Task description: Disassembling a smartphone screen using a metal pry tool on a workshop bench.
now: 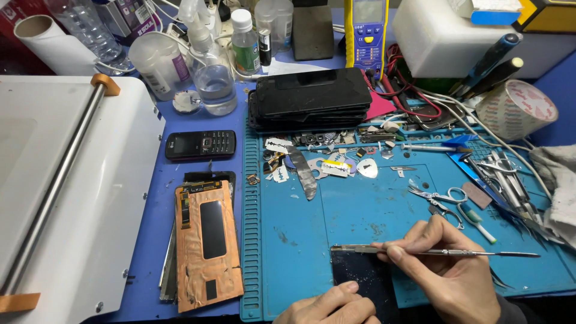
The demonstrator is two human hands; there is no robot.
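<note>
A dark phone screen panel (366, 277) lies on the blue work mat (360, 210) near the front edge. My left hand (329, 306) presses down on the panel's lower left part. My right hand (447, 264) grips a thin metal pry tool (468, 253). The tool lies along the panel's top edge, its tip at the upper left corner. Dust specks cover the panel's glass.
A copper-backed display (207, 243) lies left of the mat, a black keypad phone (200, 144) above it. Stacked black phones (309, 99), small parts, scissors (441, 198) and tweezers (510, 186) crowd the mat's back and right. A white machine (60, 198) fills the left. Bottles (213, 78) stand behind.
</note>
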